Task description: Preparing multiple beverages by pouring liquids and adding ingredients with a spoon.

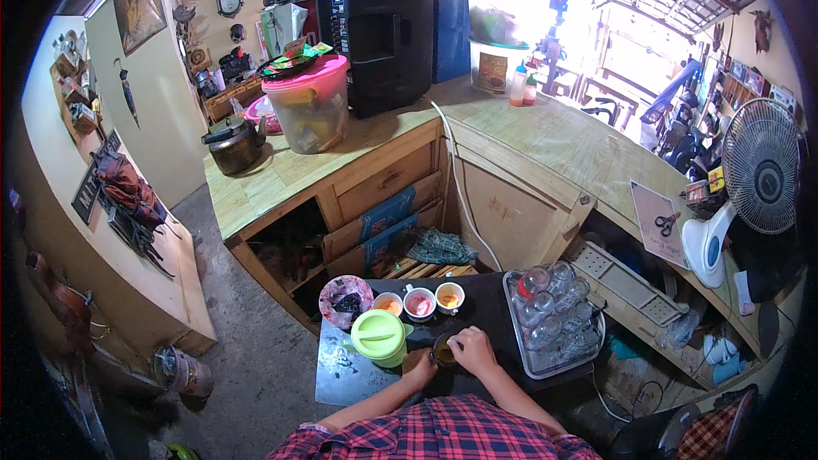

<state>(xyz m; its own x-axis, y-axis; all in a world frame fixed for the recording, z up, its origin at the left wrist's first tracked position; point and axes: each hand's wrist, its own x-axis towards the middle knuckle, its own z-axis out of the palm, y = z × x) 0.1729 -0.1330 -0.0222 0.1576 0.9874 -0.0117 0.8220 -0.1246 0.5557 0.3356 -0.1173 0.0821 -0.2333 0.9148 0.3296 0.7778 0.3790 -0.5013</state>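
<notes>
A small dark cup or glass [442,352] stands at the near edge of the black tabletop [486,305]. My left hand [417,367] is closed around its side. Over its rim, my right hand [474,349] has its fingers pinched together; whatever they hold is too small to make out. Just left of my hands is a pitcher with a light green lid [379,336]. Beyond it, three white cups with coloured contents stand in a row: a left cup [388,303], a middle cup [419,304] and a right cup [449,297].
Right of my hands, a white tray [558,372] holds several upturned clear glasses [554,307]. A pink patterned plate [327,285] with something dark on it lies at the far left. Behind runs a wooden counter [545,119] with a black speaker [375,34], a kettle [234,146] and a fan [761,166].
</notes>
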